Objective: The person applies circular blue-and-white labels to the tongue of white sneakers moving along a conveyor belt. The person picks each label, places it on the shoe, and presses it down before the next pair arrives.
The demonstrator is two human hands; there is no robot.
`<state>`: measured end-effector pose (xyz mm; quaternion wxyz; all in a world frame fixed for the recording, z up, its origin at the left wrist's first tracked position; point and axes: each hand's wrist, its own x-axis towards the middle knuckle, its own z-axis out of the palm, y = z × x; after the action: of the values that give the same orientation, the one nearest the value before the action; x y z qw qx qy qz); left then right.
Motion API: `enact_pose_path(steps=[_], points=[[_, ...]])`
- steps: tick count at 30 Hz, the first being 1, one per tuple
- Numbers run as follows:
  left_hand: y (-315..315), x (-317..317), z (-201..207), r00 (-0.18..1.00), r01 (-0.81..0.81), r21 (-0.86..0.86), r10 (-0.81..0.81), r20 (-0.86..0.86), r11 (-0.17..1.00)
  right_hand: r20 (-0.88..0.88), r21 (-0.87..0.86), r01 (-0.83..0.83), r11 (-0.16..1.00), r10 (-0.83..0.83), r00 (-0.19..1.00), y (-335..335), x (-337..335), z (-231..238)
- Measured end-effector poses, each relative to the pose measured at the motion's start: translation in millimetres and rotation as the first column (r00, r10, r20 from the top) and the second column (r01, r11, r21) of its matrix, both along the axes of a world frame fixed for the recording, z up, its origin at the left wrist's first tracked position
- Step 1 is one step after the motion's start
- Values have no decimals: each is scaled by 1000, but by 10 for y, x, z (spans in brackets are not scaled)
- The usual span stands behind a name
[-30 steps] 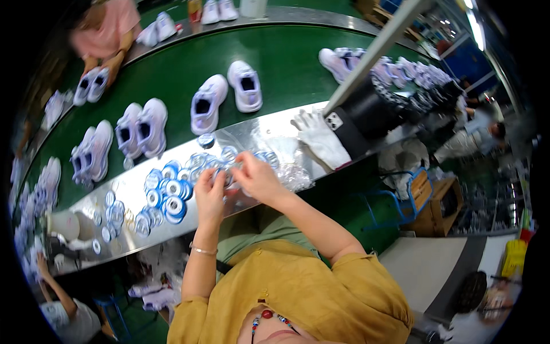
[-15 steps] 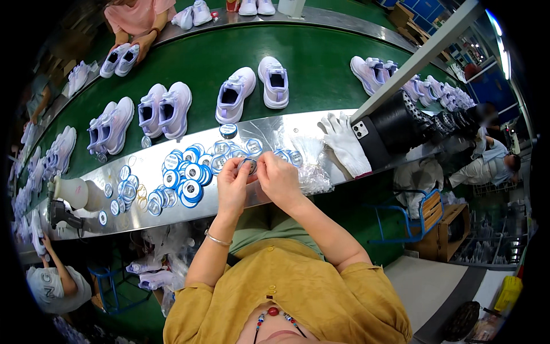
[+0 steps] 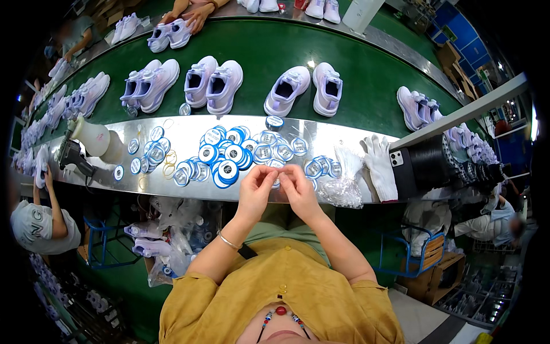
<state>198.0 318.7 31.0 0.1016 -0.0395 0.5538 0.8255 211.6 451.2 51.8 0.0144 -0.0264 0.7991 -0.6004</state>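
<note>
Left hand (image 3: pixel 258 186) and right hand (image 3: pixel 298 192): fingertips pinched, contents of grip indeterminable. Nearby round blue-rimmed tags (image 3: pixel 235 153) appear light, stiff, slippery; hold by rims.

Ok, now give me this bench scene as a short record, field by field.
Left hand: fingertips pinched together
Right hand: likewise, close beside the left; anything held is hard to tell
Nearest: blue-and-white discs piled on the metal bench
Bench left: gun-shaped tool, thin yellow bands
Bench right: plastic bag, white glove, phone
Beyond: pale sneakers on a green belt
</note>
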Motion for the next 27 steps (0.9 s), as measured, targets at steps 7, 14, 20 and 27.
enact_pose_path(steps=[7, 14, 20, 27], points=[[-423, 75, 3, 963, -109, -395, -1, -270, 912, 382, -395, -184, 900, 343, 858, -163, -215, 50], [-905, -191, -48, 861, -439, -837, -114, -496, 326, 302, -149, -216, 965, 252, 919, -343, -287, -185], [-1030, -357, -133, 913, -364, -801, 14, -408, 476, 238, -55, -165, 985, 173, 956, -451, -296, -77], [-1125, -430, -228, 946, -313, -627, 179, -269, 713, 212, -35, -112, 993, 117, 970, -540, -311, -116]])
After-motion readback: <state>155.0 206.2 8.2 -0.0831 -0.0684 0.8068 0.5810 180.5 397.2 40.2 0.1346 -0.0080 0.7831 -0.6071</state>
